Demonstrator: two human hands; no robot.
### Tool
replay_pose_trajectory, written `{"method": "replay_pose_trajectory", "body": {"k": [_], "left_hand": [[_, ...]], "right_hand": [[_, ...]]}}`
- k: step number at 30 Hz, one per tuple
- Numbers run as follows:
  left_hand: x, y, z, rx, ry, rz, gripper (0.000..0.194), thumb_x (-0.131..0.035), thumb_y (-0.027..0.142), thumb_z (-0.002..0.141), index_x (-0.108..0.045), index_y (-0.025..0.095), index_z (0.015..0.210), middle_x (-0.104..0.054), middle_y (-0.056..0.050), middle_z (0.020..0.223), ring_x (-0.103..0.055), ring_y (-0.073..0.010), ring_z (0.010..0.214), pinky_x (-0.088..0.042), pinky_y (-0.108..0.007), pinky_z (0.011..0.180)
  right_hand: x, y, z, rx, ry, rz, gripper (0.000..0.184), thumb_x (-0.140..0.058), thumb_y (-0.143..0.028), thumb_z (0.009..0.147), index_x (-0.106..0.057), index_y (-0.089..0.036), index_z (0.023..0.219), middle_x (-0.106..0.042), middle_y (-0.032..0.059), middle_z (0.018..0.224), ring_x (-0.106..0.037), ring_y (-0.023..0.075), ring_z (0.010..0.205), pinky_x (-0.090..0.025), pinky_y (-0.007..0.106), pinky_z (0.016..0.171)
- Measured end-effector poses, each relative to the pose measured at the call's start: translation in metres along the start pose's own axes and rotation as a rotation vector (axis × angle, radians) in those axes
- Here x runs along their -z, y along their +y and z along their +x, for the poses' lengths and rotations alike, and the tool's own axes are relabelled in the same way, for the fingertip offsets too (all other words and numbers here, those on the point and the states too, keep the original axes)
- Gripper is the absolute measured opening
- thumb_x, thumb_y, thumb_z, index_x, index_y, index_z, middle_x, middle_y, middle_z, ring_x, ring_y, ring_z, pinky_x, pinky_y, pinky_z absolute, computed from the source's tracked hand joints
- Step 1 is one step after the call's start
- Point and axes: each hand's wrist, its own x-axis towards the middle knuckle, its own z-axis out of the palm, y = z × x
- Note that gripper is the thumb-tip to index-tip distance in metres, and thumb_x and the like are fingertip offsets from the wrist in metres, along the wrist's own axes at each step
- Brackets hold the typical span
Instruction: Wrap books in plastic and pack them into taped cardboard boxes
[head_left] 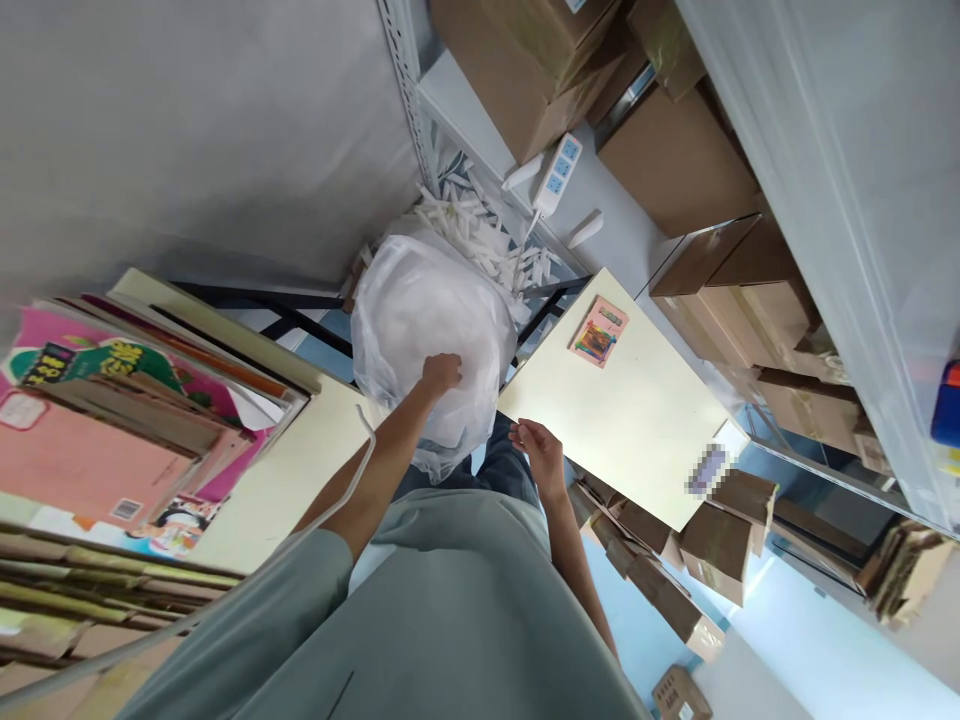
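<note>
My left hand [442, 372] is closed in a fist above a round bin lined with a translucent white plastic bag [401, 310]. Whether the fist holds anything is hidden. My right hand [538, 448] hovers by the near corner of a cream tabletop [637, 400], its fingers curled and pressed together; anything between them is too small to make out. A small pink booklet [598, 331] with a colourful picture lies on that tabletop.
Stacked books and magazines [142, 400] lie on a left table [315, 450]. Behind the bin are a heap of white paper strips [480, 235] and a power strip [559, 175]. Cardboard boxes [679, 160] fill the shelves. A pale cable [352, 480] crosses my left arm.
</note>
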Motion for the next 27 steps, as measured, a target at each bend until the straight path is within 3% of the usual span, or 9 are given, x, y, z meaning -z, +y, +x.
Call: {"method": "replay_pose_trajectory", "body": {"k": [3, 5, 6, 9, 11, 13, 17, 20, 27], "left_hand": [[0.001, 0.009, 0.004, -0.028, 0.055, -0.031, 0.107, -0.096, 0.033, 0.072, -0.05, 0.014, 0.166, -0.062, -0.033, 0.154, -0.063, -0.0493, 0.139, -0.049, -0.052, 0.112], [0.002, 0.014, 0.006, -0.051, 0.056, -0.054, 0.125, -0.097, 0.028, 0.068, -0.035, 0.01, 0.175, -0.061, -0.035, 0.154, -0.064, -0.0477, 0.138, -0.05, -0.048, 0.111], [0.001, 0.016, 0.006, -0.059, 0.046, -0.067, 0.123, -0.096, 0.025, 0.069, -0.035, 0.009, 0.175, -0.067, -0.032, 0.147, -0.067, -0.0453, 0.134, -0.051, -0.046, 0.11], [-0.001, 0.02, 0.004, -0.056, 0.029, -0.1, 0.083, -0.086, 0.02, 0.08, -0.061, 0.014, 0.159, -0.081, -0.021, 0.121, -0.073, -0.0369, 0.121, -0.051, -0.042, 0.108], [-0.002, 0.02, 0.001, -0.047, 0.043, -0.113, 0.045, -0.079, 0.019, 0.088, -0.079, 0.016, 0.133, -0.083, -0.017, 0.112, -0.074, -0.0337, 0.117, -0.051, -0.04, 0.108], [-0.001, 0.019, -0.004, -0.032, 0.067, -0.109, 0.021, -0.073, 0.018, 0.092, -0.084, 0.016, 0.11, -0.083, -0.017, 0.11, -0.074, -0.0326, 0.115, -0.051, -0.041, 0.108], [0.016, 0.017, -0.018, -0.007, 0.169, -0.096, 0.021, -0.064, 0.02, 0.099, -0.083, 0.016, 0.106, -0.08, -0.018, 0.121, -0.071, -0.0328, 0.118, -0.052, -0.044, 0.109], [0.038, 0.019, -0.037, -0.038, 0.37, -0.175, 0.026, -0.059, 0.024, 0.102, -0.082, 0.017, 0.112, -0.076, -0.019, 0.133, -0.071, -0.0322, 0.12, -0.052, -0.045, 0.112], [0.088, 0.049, -0.123, -0.198, 0.86, -0.655, 0.021, -0.062, 0.025, 0.095, -0.079, 0.019, 0.107, -0.082, -0.009, 0.113, -0.077, -0.0221, 0.098, -0.063, -0.036, 0.098]], "right_hand": [[0.002, -0.002, -0.002, 0.005, -0.005, -0.002, 0.06, -0.084, -0.073, 0.084, -0.082, -0.021, 0.115, -0.087, 0.013, 0.109, -0.085, 0.0294, 0.097, -0.071, 0.047, 0.09], [0.003, -0.003, -0.005, 0.011, -0.007, 0.001, 0.06, -0.084, -0.073, 0.085, -0.082, -0.021, 0.115, -0.087, 0.013, 0.111, -0.085, 0.0293, 0.097, -0.071, 0.047, 0.091], [0.003, -0.003, -0.007, 0.014, -0.005, 0.002, 0.06, -0.083, -0.073, 0.085, -0.082, -0.021, 0.115, -0.087, 0.0129, 0.111, -0.085, 0.0293, 0.097, -0.071, 0.047, 0.091], [0.005, -0.002, -0.012, 0.017, 0.007, 0.008, 0.06, -0.083, -0.073, 0.085, -0.082, -0.021, 0.115, -0.087, 0.0122, 0.11, -0.085, 0.0291, 0.098, -0.071, 0.047, 0.091], [0.007, -0.002, -0.016, 0.014, 0.014, 0.015, 0.06, -0.084, -0.073, 0.085, -0.082, -0.021, 0.115, -0.087, 0.012, 0.111, -0.085, 0.0289, 0.098, -0.071, 0.046, 0.091], [0.007, -0.004, -0.018, 0.011, 0.013, 0.022, 0.06, -0.085, -0.073, 0.085, -0.082, -0.021, 0.114, -0.087, 0.0121, 0.111, -0.085, 0.0288, 0.098, -0.071, 0.046, 0.091], [0.005, -0.009, -0.02, 0.019, -0.008, 0.03, 0.059, -0.087, -0.072, 0.083, -0.082, -0.021, 0.112, -0.087, 0.0122, 0.111, -0.084, 0.0287, 0.098, -0.07, 0.046, 0.091], [0.0, -0.015, -0.019, 0.046, -0.031, 0.032, 0.06, -0.087, -0.073, 0.082, -0.082, -0.022, 0.112, -0.087, 0.0115, 0.109, -0.084, 0.0286, 0.098, -0.07, 0.046, 0.091], [-0.022, -0.051, -0.017, 0.219, -0.131, 0.004, 0.057, -0.082, -0.073, 0.088, -0.081, -0.023, 0.115, -0.086, 0.0119, 0.112, -0.084, 0.0291, 0.102, -0.07, 0.046, 0.093]]}}
